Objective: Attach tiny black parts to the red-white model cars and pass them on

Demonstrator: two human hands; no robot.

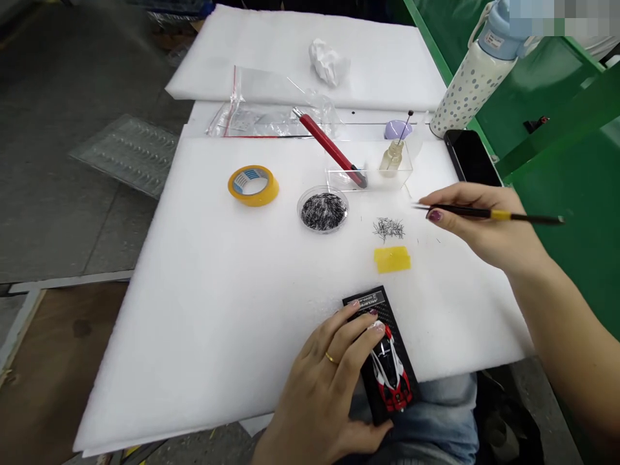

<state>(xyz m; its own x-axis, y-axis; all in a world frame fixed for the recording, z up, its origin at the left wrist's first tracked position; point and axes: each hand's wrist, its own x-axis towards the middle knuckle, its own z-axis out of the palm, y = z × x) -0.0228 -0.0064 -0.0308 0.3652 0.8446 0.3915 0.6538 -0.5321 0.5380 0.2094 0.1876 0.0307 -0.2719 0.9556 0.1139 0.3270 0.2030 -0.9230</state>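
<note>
My left hand (329, 381) rests on a small red, white and black model car (390, 376) that sits on a black display base (372, 303) at the front edge of the white foam sheet (217, 290); its fingers curl round the car and base. My right hand (479, 223) is closed on a thin black stick with a yellow band (498, 214), its tip pointing left. Just left of that tip lies a small pile of tiny metal pins (388, 228), with a yellow pad (392, 259) below it.
A round dish of dark pins (323, 210), a yellow tape roll (253, 185), a red-handled tool (329, 147), a clear box with a small glue bottle (393, 157), a phone (472, 157), a dotted water bottle (472, 77), plastic bags (261, 103) and crumpled tissue (329, 61) stand behind.
</note>
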